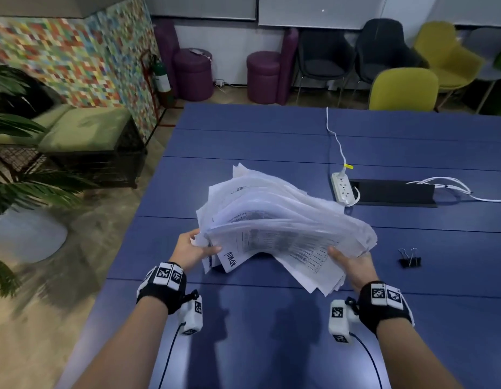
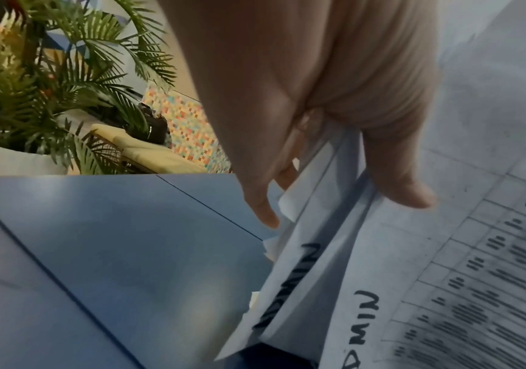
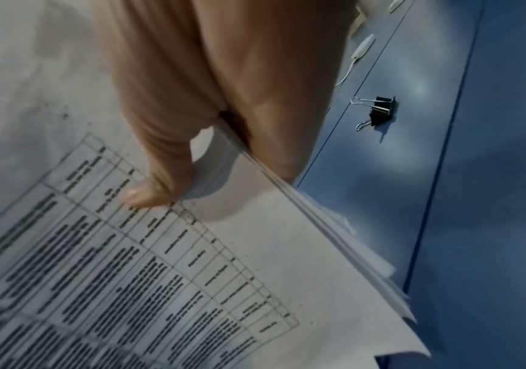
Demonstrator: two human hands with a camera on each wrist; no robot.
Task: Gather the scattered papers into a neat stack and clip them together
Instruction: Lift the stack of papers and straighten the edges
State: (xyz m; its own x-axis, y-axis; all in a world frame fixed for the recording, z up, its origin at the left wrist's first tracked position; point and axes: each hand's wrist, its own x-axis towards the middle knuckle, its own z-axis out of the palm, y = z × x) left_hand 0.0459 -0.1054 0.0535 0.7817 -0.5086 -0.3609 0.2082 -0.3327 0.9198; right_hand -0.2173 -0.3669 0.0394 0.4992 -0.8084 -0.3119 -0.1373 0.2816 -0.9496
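A thick, uneven bundle of white printed papers (image 1: 277, 226) bows upward above the blue table (image 1: 243, 141), its sheets fanned and misaligned. My left hand (image 1: 197, 251) grips its left edge, thumb on top (image 2: 394, 184) beside a sheet marked "ADMIN" (image 2: 365, 322). My right hand (image 1: 349, 262) holds the right edge, thumb (image 3: 150, 194) pressed on a printed table, fingers underneath. A black binder clip (image 1: 410, 259) lies on the table to the right of that hand, also shown in the right wrist view as the clip (image 3: 378, 112).
A white power strip (image 1: 342, 189) with its cable lies behind the papers, beside a black cable slot (image 1: 395, 192). Chairs (image 1: 403, 91) stand beyond the table's far edge. A potted plant (image 1: 16, 169) and a green bench (image 1: 83, 130) are off the left edge.
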